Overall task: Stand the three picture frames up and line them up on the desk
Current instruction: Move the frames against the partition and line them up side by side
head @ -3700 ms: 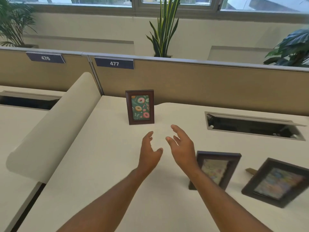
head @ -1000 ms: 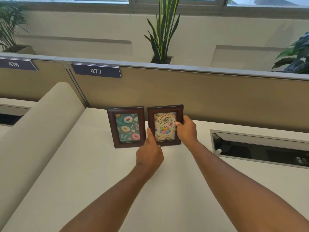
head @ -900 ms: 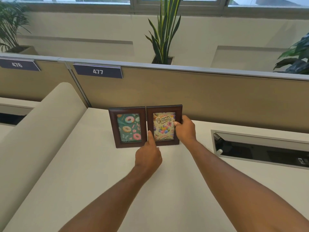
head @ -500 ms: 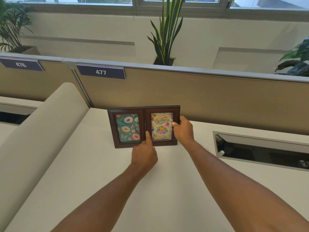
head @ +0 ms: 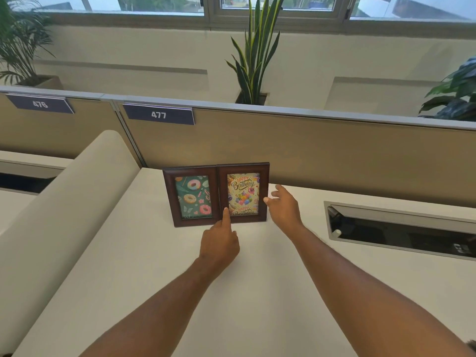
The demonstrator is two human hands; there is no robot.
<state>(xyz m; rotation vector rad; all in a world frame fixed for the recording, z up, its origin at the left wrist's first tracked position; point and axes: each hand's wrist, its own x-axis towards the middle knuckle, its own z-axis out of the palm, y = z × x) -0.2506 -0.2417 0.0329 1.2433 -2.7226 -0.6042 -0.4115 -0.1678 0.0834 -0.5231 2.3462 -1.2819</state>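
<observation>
Frames first: two dark wood ones stand upright on the desk (head: 154, 266), side by side with their inner edges touching, just in front of the tan divider (head: 334, 155). The donut frame (head: 192, 197) is on the left and the birthday frame (head: 243, 193) on the right (the print reads "Happy Birthday" with balloons).

The left hand (head: 219, 247) is mostly curled, with the index finger stretched out and its tip on the lower left corner of the birthday frame, right by the seam between the two. So that grip isn't clamped on anything, just a poke. The right hand (head: 283, 206) sits just beside the birthday frame's right edge, fingers spread apart and loose, holding nothing; I can't tell if a fingertip brushes the wood.

Further out, there's an open cable tray (head: 401, 230) set into the desk on the right, and a "477" tag (head: 158, 115) on the divider. A snake plant (head: 253, 60) stands behind it.
</observation>
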